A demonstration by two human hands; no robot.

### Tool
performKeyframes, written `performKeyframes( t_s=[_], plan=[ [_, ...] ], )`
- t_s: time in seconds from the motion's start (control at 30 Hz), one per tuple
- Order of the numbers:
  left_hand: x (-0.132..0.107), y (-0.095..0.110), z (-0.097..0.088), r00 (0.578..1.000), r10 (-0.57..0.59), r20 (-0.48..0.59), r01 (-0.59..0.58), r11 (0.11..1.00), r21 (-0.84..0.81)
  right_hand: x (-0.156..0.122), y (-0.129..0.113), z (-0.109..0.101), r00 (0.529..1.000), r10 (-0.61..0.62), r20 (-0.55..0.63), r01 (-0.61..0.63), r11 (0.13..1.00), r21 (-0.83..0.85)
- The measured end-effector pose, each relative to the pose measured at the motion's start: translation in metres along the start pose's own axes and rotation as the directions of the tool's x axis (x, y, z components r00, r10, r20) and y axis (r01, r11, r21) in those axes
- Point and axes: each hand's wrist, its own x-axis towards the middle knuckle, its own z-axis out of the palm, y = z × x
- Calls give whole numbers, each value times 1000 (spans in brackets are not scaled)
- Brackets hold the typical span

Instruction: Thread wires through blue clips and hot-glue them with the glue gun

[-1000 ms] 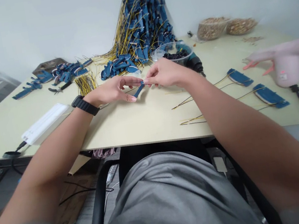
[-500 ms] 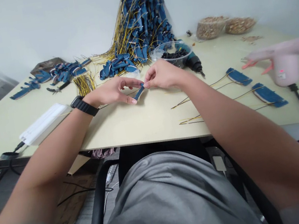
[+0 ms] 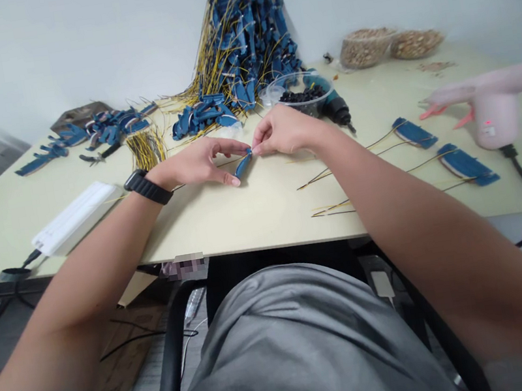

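Observation:
A short blue strip (image 3: 243, 165) with a thin wire at its upper end sits between my hands, tilted across the space above the pale tabletop. My right hand (image 3: 280, 131) pinches its upper end between fingertips and thumb. My left hand (image 3: 199, 165), with a black watch (image 3: 147, 187) on the wrist, reaches it from the other side. Its index fingertip meets the upper end, and its thumb lies by the lower end. My fingers hide part of the strip.
A tall heap of blue strips with yellow wires (image 3: 242, 46) stands behind my hands. Beside it are a clear bowl of dark beads (image 3: 305, 97), a rotary tool (image 3: 337, 109), and a pink glue gun (image 3: 495, 109). Wired blue strips (image 3: 467, 164) lie at right; a white power strip (image 3: 75, 218) lies at left.
Both hands keep their hold on the blue strip, with little movement. The whole scene drifts slightly in the view as my head shifts.

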Motion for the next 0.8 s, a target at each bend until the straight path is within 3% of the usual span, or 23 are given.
performKeyframes(
  t_s=[0.33, 0.57, 0.8],
  plan=[
    [2, -1, 1, 1000, -21, -6, 21, 999, 29, 6, 10, 5, 999, -54, 0, 54, 998, -31],
    [3, 5, 5, 998, -48, -34, 51, 994, 98, -2, -4, 1, 1000, -10, 1, 10, 996, -84],
    [8, -4, 10, 997, -41, -72, 53, 983, 178, -5, -15, -5, 999, -6, -48, 0, 990, -138]
  ],
)
